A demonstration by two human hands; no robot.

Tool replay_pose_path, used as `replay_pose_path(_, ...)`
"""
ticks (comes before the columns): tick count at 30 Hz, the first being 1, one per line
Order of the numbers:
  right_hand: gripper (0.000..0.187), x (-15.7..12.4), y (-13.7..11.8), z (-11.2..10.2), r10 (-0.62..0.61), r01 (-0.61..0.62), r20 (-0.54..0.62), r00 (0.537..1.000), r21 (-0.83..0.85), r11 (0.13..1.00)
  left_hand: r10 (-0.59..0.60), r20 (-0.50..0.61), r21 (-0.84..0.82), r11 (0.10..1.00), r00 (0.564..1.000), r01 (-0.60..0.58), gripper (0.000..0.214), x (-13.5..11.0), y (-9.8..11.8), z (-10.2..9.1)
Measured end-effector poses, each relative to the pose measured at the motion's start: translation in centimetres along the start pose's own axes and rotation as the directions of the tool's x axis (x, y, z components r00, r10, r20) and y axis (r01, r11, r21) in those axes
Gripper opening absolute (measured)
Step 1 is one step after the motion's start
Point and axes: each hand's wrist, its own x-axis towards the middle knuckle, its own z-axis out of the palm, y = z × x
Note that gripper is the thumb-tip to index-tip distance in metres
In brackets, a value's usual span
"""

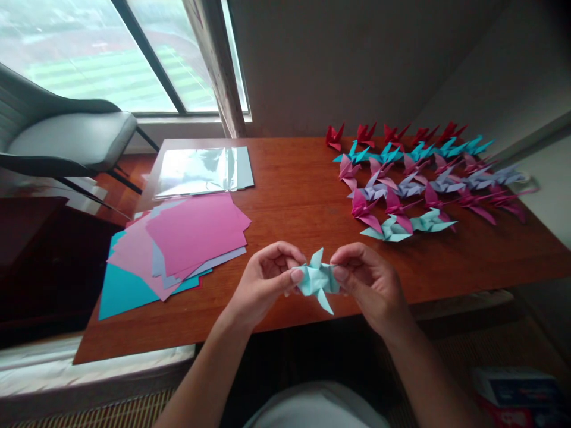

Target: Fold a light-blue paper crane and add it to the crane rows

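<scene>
A pale mint origami crane is held up between my two hands, just above the table's near edge. My left hand pinches one wing between thumb and fingers. On the opposite wing, my right hand has the same kind of pinch. The crane's two narrow points stick out, one away from me and one toward me. Beyond my right hand, finished mint cranes end the nearest of several rows of folded cranes.
Red cranes form the farthest row, with blue, pink, lavender and magenta rows nearer. Fanned coloured paper sheets lie on the wooden table at left, below a shiny clear packet. A chair stands by the window.
</scene>
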Motion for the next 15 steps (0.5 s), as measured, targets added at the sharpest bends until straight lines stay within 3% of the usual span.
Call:
replay_pose_path(4, 0.010, 0.2, -0.1, -0.5, -0.005, 0.013, 0.076, 0.997, -0.111, 0.994, -0.050, 0.028, 0.115, 0.992, 0.998, 0.046, 0.019, 0.1, 0.2, -0.4)
replay_pose_path(9, 0.011, 0.6, -0.2, -1.2, -0.031, 0.043, 0.051, 0.998, -0.259, 0.965, -0.117, 0.052, 0.300, 0.949, 0.992, 0.096, 0.020, 0.0, 0.6, -0.4)
replay_pose_path(15, 0.013, 0.9, -0.3, -1.5, -0.020, 0.045, 0.076, 0.997, -0.350, 0.936, -0.125, 0.066, 0.318, 0.943, 0.990, 0.098, 0.021, 0.0, 1.0, -0.3)
